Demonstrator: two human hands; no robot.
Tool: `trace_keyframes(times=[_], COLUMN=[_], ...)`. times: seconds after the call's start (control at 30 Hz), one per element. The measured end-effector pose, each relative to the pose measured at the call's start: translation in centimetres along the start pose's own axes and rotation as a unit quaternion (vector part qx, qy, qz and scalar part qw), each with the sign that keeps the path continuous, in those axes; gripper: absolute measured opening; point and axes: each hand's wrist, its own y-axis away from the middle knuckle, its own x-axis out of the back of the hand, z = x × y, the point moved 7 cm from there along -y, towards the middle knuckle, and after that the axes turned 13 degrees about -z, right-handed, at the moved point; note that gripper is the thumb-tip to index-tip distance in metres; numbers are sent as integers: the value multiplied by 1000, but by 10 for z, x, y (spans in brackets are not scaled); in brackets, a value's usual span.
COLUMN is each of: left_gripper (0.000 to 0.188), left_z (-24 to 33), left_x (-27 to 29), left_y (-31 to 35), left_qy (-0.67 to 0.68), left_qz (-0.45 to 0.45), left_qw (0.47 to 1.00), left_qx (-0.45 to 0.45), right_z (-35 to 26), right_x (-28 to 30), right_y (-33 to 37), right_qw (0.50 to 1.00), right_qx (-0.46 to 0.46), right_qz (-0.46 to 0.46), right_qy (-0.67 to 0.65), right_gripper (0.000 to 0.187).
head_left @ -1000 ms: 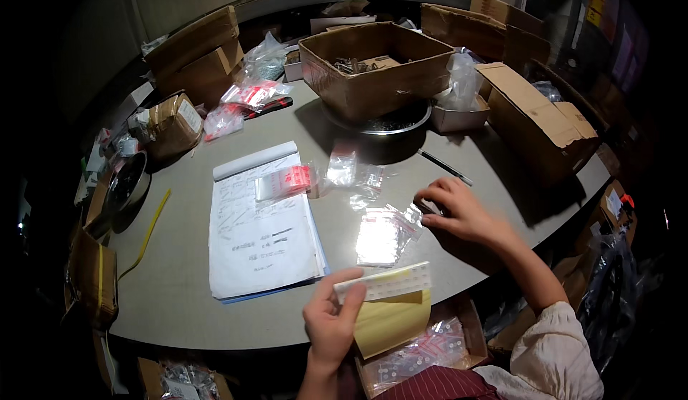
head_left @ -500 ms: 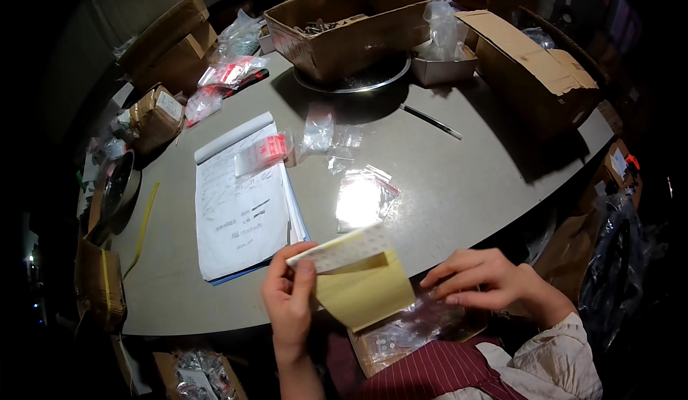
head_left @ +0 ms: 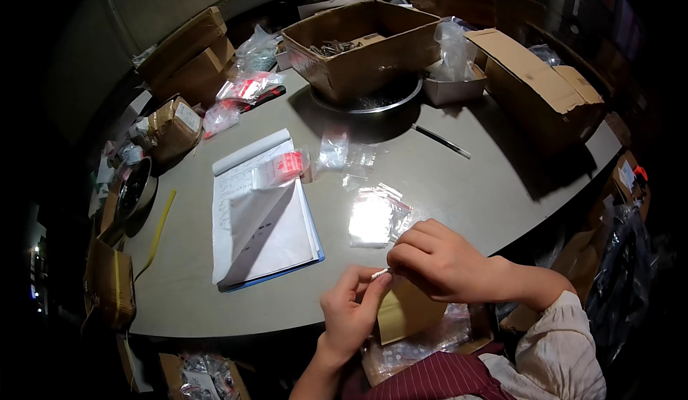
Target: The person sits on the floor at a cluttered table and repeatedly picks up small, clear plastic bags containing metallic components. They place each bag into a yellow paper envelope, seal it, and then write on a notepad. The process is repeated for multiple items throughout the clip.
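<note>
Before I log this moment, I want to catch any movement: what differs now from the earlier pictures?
The right hand, apart from the left hand half a second ago, has moved left to meet it at the yellow paper's top edge; its grip is unclear. The notepad's top page, flat before, has curled up. The left hand still holds the paper; the pen and boxes stayed put.

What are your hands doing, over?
Left hand: pinching small white piece. Right hand: fingers close beside it, grip unclear. Yellow sheet: just below, partly hidden by right hand.
</note>
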Motion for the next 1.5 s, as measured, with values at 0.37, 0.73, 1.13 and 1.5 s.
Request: trace_keyframes(times=[0.37,0.73,1.13,1.5], left_gripper=[20,20,16,17], left_z=[-8,-4,-5,-15], left_x=[19,28,32,34], left_y=[-9,-10,-5,-1], left_qy=[-14,-12,-19,26], left_qz=[6,28,38,41], left_qw=[996,996,998,998], left_qx=[93,80,53,46], right_z=[-24,101,132,91], right_x=[-16,-11,27,-20], right_y=[-5,-39,-3,-37], right_qw=[977,959,903,982], right_qx=[49,-213,-329,-139], right_qz=[15,-154,-276,-70], right_qy=[208,-107,-2,110], right_gripper=[33,21,45,25])
